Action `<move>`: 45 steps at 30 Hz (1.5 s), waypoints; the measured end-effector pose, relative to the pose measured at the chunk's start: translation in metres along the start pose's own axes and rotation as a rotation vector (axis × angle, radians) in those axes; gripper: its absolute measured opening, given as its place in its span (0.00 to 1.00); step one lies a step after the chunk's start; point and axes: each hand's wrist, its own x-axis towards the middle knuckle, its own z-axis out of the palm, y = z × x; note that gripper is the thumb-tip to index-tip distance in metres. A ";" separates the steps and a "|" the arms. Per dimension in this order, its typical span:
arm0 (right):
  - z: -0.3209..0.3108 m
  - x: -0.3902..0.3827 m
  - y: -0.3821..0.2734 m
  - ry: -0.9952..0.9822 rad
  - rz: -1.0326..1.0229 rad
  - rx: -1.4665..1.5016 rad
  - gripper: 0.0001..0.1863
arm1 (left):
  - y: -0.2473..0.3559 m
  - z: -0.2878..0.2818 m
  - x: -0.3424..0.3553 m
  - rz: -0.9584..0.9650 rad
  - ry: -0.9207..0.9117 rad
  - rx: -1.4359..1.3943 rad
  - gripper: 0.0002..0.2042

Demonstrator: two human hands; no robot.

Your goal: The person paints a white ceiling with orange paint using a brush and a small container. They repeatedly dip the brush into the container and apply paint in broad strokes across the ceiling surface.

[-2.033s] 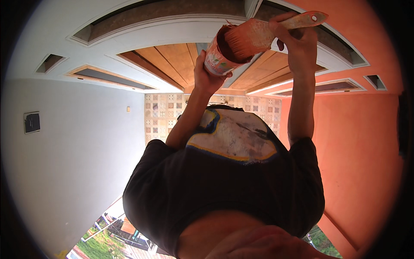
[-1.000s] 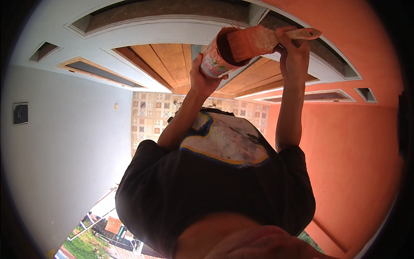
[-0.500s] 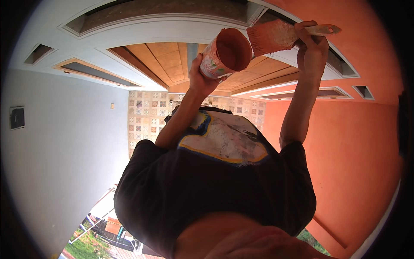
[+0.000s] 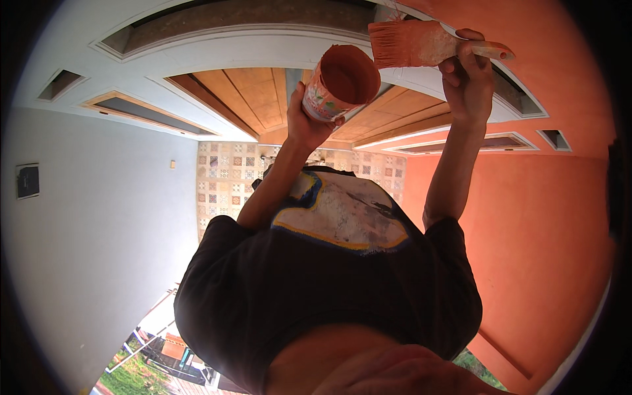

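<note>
My left hand (image 4: 308,125) grips a paint can (image 4: 339,82) with a patterned side; it is tilted, showing orange paint inside. My right hand (image 4: 471,85) holds a wide paintbrush (image 4: 408,45) by its handle. The bristles are coated in orange and sit outside the can, just above and right of its rim, with some stray bristles sticking up. The hands are apart, both raised in front of my dark T-shirt (image 4: 329,283).
Wooden door panels (image 4: 253,95) in white frames lie behind the can. An orange wall (image 4: 526,237) is on the right, a white wall (image 4: 92,230) on the left. Patterned tiles (image 4: 224,178) show beyond my body, and railings with greenery (image 4: 138,372) at lower left.
The brush has come out of the can, where it was dipped, and moved right and up beside the rim. In the last half second it has shifted slightly up and left.
</note>
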 end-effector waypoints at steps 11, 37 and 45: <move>0.006 0.000 0.013 -0.440 -0.033 0.120 0.08 | 0.004 0.000 -0.005 -0.028 -0.066 -0.041 0.37; 0.021 -0.010 0.007 -0.305 0.111 -0.408 0.06 | 0.000 0.002 -0.010 0.019 -0.023 0.104 0.37; 0.026 -0.008 -0.013 -0.208 0.061 -0.416 0.03 | 0.001 -0.002 -0.007 0.045 -0.142 0.150 0.36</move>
